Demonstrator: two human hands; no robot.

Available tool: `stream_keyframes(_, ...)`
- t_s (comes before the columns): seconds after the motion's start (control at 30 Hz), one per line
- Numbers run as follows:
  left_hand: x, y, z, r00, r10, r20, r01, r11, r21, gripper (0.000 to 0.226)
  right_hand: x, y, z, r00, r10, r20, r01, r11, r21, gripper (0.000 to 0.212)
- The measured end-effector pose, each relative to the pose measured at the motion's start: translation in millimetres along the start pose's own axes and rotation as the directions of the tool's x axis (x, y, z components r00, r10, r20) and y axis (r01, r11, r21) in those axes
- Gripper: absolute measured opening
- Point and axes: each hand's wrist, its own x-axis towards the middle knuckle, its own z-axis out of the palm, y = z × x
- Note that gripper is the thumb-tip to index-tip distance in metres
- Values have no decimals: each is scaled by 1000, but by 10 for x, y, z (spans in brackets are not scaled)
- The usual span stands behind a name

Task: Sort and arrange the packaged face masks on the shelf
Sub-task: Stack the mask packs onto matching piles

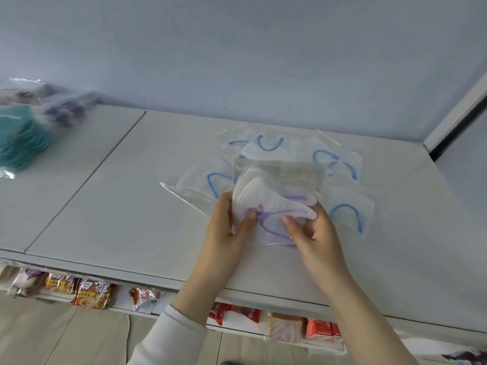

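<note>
Left hand [226, 230] and right hand [315, 234] pinch a purple pack [276, 185]; blue packs [340, 164] at twelve o'clock look unsorted, teal stack [21, 138] at ten likely sorted.

Head-worn wide-angle view, forward and down, close over the shelf [110, 206]
</note>
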Motion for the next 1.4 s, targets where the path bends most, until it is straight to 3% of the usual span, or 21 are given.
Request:
stream_keyframes(0.17,-86,72,-162,998,18,-64,-15,999,40,8,3,-108,185,1000,18,21,-18,1000,4,26)
stream_keyframes(0.3,-259,88,-467,972,-17,-233,42,994,105,15,-73,-154,493,977,51,208,-54,999,8,31)
stream_keyframes(0.4,-500,177,-880,924,-23,-382,51,997,63,17,-173,-239,848,909,62,413,-53,998,-32,38)
stream_keyframes(0.5,-880,201,-1355,844,-129,-521,98,991,-87,19,-347,-274,1342,842,109,528,-63,993,-104,12)
stream_keyframes(0.6,-1378,143,-1756,758,-252,-602,188,967,-169,24,-717,-230,1852,774,160,612,-110,987,-118,21)
stream_keyframes(0.77,-2583,-121,-2367,618,-468,-632,400,879,-260,25,-1594,-47,2619,599,252,760,-131,967,-218,24)
stream_keyframes(0.93,-3687,-443,-2952,408,-615,-675,487,772,-409,13,-2554,291,3402,410,442,798,-207,897,-390,13)
stream_keyframes(1.1,-4454,-580,-3606,239,-679,-695,508,697,-506,11,-3377,493,4203,163,671,723,-442,705,-555,4)
stream_keyframes(1.23,-4815,-717,-4049,119,-680,-724,493,673,-551,10,-3729,562,4688,89,733,674,-532,607,-590,9)
stream_keyframes(1.4,-4965,-888,-4517,31,-695,-718,456,649,-609,9,-3858,619,5299,70,748,660,-475,607,-637,3)
